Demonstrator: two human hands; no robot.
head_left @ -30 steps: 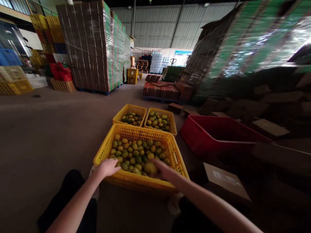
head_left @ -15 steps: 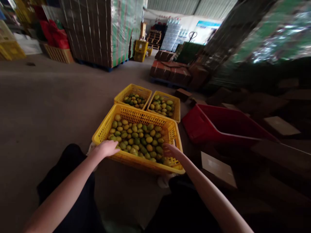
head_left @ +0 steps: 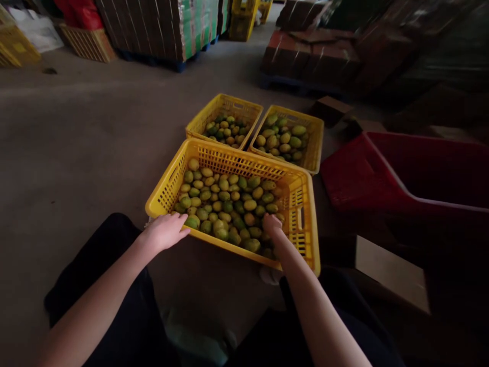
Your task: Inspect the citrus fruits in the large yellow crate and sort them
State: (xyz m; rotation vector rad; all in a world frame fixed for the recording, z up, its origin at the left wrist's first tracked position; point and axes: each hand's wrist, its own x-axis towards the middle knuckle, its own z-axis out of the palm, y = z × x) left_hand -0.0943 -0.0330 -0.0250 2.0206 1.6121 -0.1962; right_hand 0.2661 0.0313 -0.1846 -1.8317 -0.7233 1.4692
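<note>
A large yellow plastic crate [head_left: 248, 165] with slotted walls stands tilted in front of me. Many oval green and yellow fruits, which look like mangoes [head_left: 227, 206], cover its bottom. My left hand [head_left: 165, 232] is closed over the crate's near left rim, fingers on top and thumb on the outer side. Inside the crate, toward its right end, my right hand [head_left: 272, 224] reaches down onto the fruit. Its fingers bend downward and are mostly hidden, so whether a fruit is in them does not show.
Behind stand two yellow crates of similar fruit, a left crate [head_left: 198, 120] and a right crate [head_left: 315, 148]. To the right are a red bin [head_left: 349, 178] and cardboard [head_left: 391, 272]. Wrapped stacked goods [head_left: 148, 30] and brown cartons [head_left: 328, 58] on pallets stand farther back.
My view has tipped down and closer to the crates. My right hand has moved from near the crate's right end leftward and down into the fruit. My left hand stays on the rim.
</note>
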